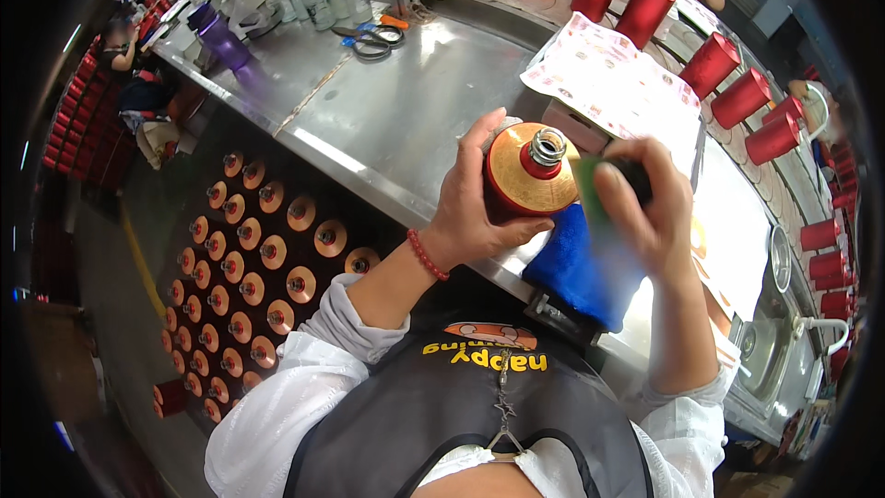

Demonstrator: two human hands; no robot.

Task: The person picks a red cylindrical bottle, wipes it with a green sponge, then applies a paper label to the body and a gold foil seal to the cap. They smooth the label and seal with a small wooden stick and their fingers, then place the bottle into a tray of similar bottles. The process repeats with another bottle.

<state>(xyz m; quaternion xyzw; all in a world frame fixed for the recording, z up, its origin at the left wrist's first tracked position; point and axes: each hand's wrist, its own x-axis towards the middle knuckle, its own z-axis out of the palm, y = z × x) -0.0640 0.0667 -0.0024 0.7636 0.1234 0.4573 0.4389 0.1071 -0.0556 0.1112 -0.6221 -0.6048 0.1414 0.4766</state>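
My left hand [468, 198], with a red bead bracelet at the wrist, is wrapped round a red bottle [513, 166]. The bottle has a gold shoulder and a bare clear-glass neck, and it tilts so that the neck points up toward me. Close at its right side, my right hand [656, 207] is closed on a green pad [591, 192] with a dark part under the fingers; motion blurs both. The pad's edge meets or overlaps the bottle's gold rim; I cannot tell if they touch. Below the hands, a blue cloth [576, 267] hangs over the bench edge.
Scissors [371, 40], a purple bottle [218, 37] and glass jars [336, 5] stand on the metal bench [415, 83]. Printed paper [613, 69] covers a box ahead. Red bottles [645, 11] line a curved conveyor beyond. Many gold-topped bottles [300, 284] stand low at left.
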